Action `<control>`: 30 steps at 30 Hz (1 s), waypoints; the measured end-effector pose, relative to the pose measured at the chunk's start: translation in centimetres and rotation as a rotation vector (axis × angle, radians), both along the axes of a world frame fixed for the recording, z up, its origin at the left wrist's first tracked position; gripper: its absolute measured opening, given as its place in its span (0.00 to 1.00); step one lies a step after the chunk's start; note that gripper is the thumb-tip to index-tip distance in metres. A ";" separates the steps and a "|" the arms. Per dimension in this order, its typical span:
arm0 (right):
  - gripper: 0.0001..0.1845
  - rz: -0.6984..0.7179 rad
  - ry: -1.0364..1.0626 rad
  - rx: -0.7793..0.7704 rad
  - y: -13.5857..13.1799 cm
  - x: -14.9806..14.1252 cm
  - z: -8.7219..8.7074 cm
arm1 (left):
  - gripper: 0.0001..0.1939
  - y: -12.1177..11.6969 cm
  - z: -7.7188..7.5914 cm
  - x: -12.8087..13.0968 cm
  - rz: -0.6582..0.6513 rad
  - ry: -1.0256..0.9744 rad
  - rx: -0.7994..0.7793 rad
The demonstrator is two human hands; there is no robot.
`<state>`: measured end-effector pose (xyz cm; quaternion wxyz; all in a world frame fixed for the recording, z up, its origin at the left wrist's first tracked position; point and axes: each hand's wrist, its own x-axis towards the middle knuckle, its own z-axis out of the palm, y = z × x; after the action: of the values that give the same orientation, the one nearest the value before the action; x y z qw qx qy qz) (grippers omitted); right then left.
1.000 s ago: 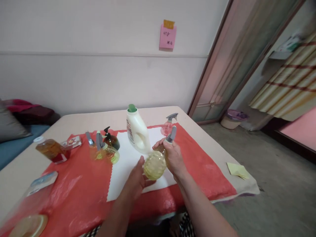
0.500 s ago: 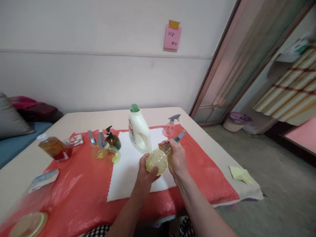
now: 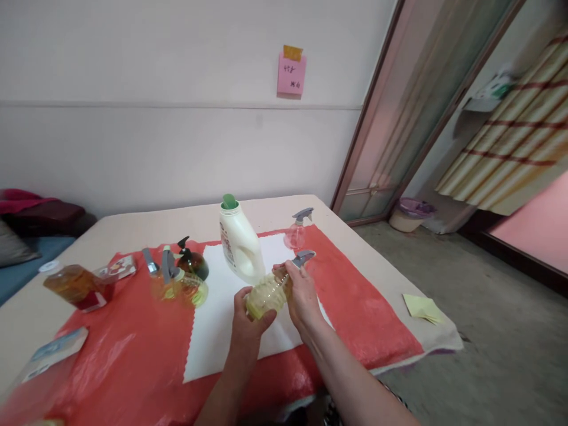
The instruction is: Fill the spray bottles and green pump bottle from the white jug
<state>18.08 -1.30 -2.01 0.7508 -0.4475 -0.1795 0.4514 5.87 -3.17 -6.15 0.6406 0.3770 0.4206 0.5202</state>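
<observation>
I hold a ribbed yellow spray bottle (image 3: 265, 292) tilted over the white cloth (image 3: 222, 319). My left hand (image 3: 249, 316) is wrapped round its round body from below. My right hand (image 3: 300, 291) grips its neck, just under the grey trigger head (image 3: 304, 257). Right behind the bottle stands a white detergent jug with a green cap (image 3: 237, 242).
A red plastic sheet (image 3: 133, 361) covers the table. On it are a pink spray bottle (image 3: 295, 232), a dark pump bottle (image 3: 191, 262), yellow spray bottles (image 3: 177, 284), an amber bottle (image 3: 75, 286) and a flat packet (image 3: 53, 353). Yellow paper (image 3: 423, 307) lies at the table's right corner.
My left hand has closed round the bottle's body, which it was only reaching for before. The bottle has tipped further over, its trigger head lower and pointing right.
</observation>
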 end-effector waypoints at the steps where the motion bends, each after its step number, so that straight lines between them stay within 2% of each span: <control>1: 0.17 -0.002 0.009 0.003 0.0 0.0 0.0 | 0.41 0.1 0.0 0.0 0.000 -0.028 -0.030; 3: 0.17 0.012 0.004 0.021 0.0 0.3 0.2 | 0.37 0.1 0.2 -0.2 -0.090 -0.148 -0.188; 5: 0.17 0.048 -0.021 0.037 -0.2 0.6 0.4 | 0.36 0.1 0.5 -0.4 -0.258 -0.234 -0.400; 7: 0.16 0.076 -0.045 0.042 -0.3 0.9 0.6 | 0.36 -0.1 0.6 -0.5 -0.361 -0.254 -0.507; 8: 0.16 0.081 -0.051 0.043 -0.4 1.0 0.6 | 0.34 -0.2 0.7 -0.4 -0.358 -0.259 -0.489; 10: 0.16 0.078 -0.049 0.053 -0.4 1.0 0.5 | 0.31 -0.3 0.9 -0.2 -0.271 -0.281 -0.359; 13: 0.18 0.058 -0.087 0.052 -0.2 1.1 0.3 | 0.32 -0.5 0.9 0.2 -0.166 -0.265 -0.205; 17: 0.20 -0.046 -0.274 -0.038 -0.2 2.7 -0.1 | 0.37 -0.3 0.2 0.2 -0.158 -0.106 -0.251; 20: 0.20 -0.213 -0.382 -0.086 0.7 5.9 -0.4 | 0.37 0.0 -0.6 -0.1 -0.217 0.108 -0.339; 24: 0.18 -0.436 -0.544 -0.131 4.5 11.7 -0.4 | 0.32 0.4 -1.6 -0.1 -0.400 0.256 -0.271; 27: 0.14 -0.497 -0.662 -0.190 8.6 15.8 -0.8 | 0.28 0.3 -2.1 0.1 -0.470 0.344 -0.162; 30: 0.13 -0.486 -0.743 -0.248 12.1 18.8 -2.0 | 0.24 0.1 -2.2 0.1 -0.514 0.370 -0.118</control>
<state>36.87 10.78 -4.05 0.6606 -0.6945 -0.2709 0.0892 5.94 -3.10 -8.31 0.6845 0.5214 0.4502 0.2388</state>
